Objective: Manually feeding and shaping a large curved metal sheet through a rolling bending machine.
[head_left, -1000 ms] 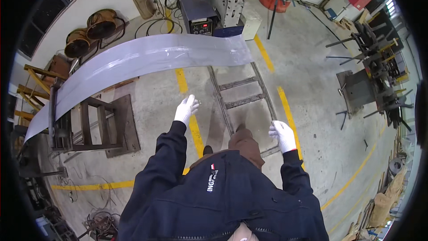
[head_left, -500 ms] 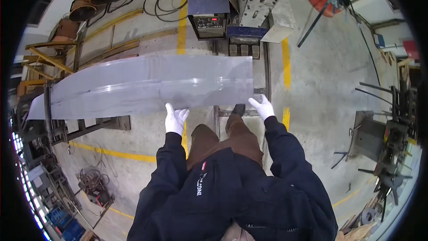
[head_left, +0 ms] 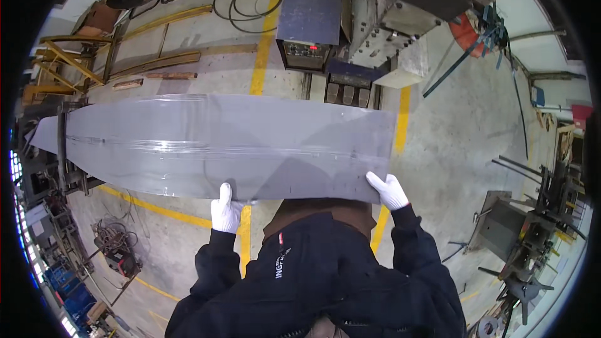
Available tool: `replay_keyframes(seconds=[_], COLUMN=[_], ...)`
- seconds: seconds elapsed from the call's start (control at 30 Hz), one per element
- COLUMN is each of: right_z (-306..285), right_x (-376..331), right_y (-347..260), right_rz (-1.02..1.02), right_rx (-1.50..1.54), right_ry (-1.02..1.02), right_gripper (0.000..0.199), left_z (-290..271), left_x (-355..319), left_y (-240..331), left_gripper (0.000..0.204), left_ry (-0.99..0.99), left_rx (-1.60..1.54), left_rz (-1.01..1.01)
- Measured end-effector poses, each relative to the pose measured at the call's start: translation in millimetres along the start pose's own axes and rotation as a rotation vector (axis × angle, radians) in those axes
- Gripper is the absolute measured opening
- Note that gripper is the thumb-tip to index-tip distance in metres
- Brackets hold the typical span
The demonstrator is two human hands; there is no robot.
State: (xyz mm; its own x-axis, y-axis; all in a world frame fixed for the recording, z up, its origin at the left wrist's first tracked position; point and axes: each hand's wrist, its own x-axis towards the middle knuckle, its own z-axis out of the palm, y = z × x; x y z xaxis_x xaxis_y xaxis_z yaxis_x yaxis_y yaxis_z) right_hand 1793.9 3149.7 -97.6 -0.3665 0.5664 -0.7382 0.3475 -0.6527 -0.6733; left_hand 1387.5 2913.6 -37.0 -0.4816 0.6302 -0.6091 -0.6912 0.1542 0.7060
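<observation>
A long grey metal sheet (head_left: 263, 122) stretches across in front of me, with a lengthwise crease and shiny streaks on its upper face. In a white glove, my left hand (head_left: 226, 211) grips the sheet's near edge, thumb up and fingers tucked below. My right hand (head_left: 391, 193), gloved too, clasps the near right corner with its thumb on top. The fingertips of both hands are hidden under the metal. At the far left the narrowing end of the sheet passes by a dark upright post (head_left: 62, 144) of a metal frame.
Ahead stands a blue-grey machine cabinet (head_left: 310, 6) beside a heavy metal machine (head_left: 382, 31). Coiled cables (head_left: 247, 9) and yellow frames (head_left: 69, 62) lie to the far left. A grey metal box-like stand (head_left: 501, 228) is at the right, and a welding-type unit (head_left: 119, 260) at the lower left.
The sheet has come nearer to me and shifted right, now covering my legs. Both hands have moved back with it, and their grip on its edge looks closer.
</observation>
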Motion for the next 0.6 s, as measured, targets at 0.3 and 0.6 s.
replay_keyframes(seconds=[0.3,0.6], right_z=[11.8,6.5], right_x=[-60.1,-56.4], right_y=[-66.3,-73.8], right_rz=[-0.016,0.055], right_rx=[-0.064,-0.148], right_ry=[0.057,0.032], right_gripper=[0.043,0.047], left_z=[4.1,-3.5], left_x=[-21.0,-17.4], left_y=[35.5,20.8], left_gripper=[0.056,0.05], left_ry=[-0.14,0.037], left_rx=[-0.03,-0.002], left_rz=[0.012,0.041])
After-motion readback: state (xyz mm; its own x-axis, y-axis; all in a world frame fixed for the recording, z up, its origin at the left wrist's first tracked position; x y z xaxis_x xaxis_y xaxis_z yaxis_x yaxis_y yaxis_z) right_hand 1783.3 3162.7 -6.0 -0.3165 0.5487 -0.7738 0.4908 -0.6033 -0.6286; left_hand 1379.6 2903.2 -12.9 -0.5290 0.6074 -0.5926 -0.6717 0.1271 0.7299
